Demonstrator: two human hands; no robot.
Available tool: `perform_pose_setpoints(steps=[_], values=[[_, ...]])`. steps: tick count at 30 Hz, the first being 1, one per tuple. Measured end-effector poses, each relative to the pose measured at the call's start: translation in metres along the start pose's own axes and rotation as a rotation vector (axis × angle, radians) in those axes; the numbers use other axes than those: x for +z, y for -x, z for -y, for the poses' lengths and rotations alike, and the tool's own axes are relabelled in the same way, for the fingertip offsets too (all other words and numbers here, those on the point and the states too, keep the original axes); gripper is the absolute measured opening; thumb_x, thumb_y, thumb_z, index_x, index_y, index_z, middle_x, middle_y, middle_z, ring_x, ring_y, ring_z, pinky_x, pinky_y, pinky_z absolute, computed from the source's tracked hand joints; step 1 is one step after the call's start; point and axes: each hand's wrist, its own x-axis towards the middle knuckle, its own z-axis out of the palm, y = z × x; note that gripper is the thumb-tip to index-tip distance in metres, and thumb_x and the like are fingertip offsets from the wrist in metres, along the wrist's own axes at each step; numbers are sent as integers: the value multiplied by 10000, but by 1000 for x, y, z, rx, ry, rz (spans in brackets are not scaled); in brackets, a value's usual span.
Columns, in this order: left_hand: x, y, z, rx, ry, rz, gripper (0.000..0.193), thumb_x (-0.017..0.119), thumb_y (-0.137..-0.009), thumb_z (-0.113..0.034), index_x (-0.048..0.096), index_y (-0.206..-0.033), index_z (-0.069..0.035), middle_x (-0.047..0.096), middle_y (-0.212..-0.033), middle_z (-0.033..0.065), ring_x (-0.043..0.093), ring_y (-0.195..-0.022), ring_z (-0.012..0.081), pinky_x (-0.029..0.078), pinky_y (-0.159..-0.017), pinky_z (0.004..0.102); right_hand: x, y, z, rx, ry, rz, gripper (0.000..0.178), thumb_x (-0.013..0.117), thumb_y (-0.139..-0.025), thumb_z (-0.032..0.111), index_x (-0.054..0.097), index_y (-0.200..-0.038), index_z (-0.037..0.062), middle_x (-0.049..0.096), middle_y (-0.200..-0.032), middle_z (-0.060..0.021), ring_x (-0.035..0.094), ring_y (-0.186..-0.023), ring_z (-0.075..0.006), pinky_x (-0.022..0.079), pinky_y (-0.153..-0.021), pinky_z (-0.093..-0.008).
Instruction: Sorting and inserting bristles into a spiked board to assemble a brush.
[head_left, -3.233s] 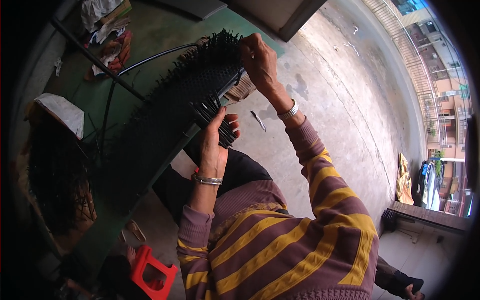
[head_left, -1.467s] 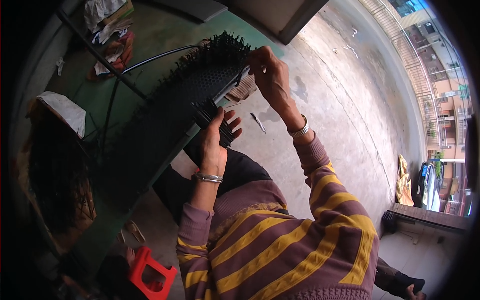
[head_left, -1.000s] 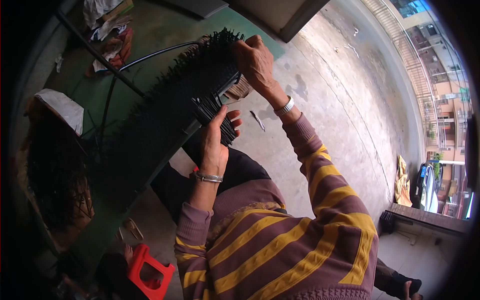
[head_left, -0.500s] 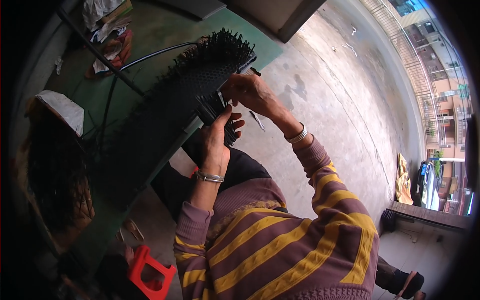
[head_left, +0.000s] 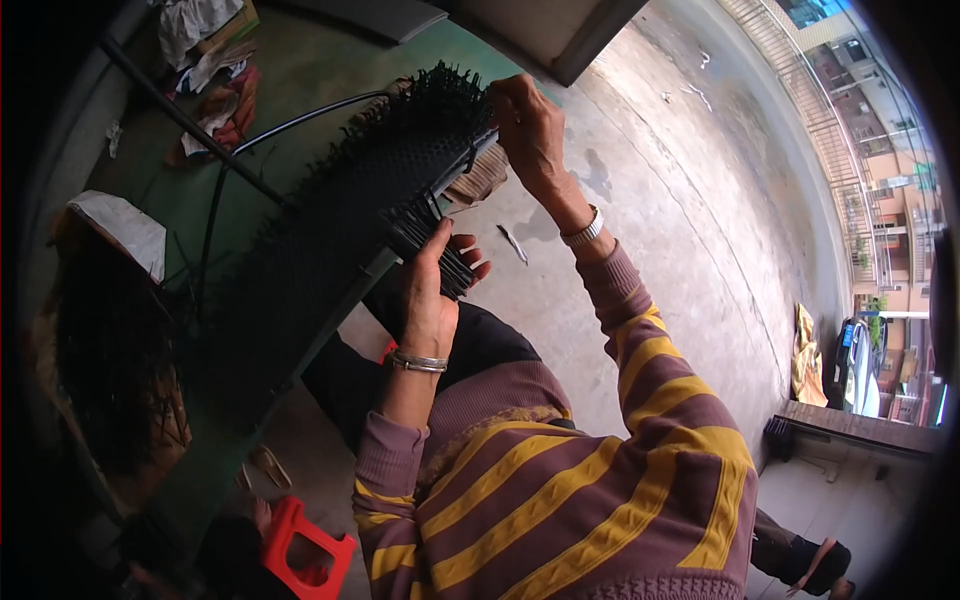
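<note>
My left hand (head_left: pixel 430 290) is wrapped round a bundle of thin black strips (head_left: pixel 452 274), held near the edge of a black honeycomb-mesh panel (head_left: pixel 385 165). Beyond it, my right hand (head_left: pixel 532 125) is raised at the panel's far right corner with fingers closed. Whatever it pinches there is hidden by the fingers. Many short black pieces (head_left: pixel 440 98) bristle upright along the panel's far edge. The panel's left part is too dark to make out in detail.
Left of the panel lies a large heap of black strips (head_left: pixel 110 350) beside a white sheet (head_left: pixel 125 232). A black metal bar (head_left: pixel 185 115) slants behind. A red plastic stool (head_left: pixel 290 555) stands lower left, with a person's foot nearby. Brownish cardboard (head_left: pixel 480 178) lies beyond the panel.
My right hand has moved up and away from beside my left hand to the panel's far corner. My left hand keeps its hold on the bundle almost in place.
</note>
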Motion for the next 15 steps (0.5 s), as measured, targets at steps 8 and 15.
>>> perform_pose_setpoints(steps=[8,15], values=[[-2,-2,-1,41,-64,-18,141,673,-893,-264,602,-914,-143,615,-736,3,555,-567,95,466,-541,284,16,2,-2,-15,205,86,36,613,-870,117,614,-902,102,619,-823,-119,625,-724,-295,491,-627,-358],[1,1,-1,77,-104,-42,171,689,-874,-279,607,-912,-134,624,-740,7,543,-554,88,454,-521,270,8,10,12,-85,261,177,104,643,-866,192,659,-907,98,610,-835,-119,593,-787,-285,484,-650,-380]])
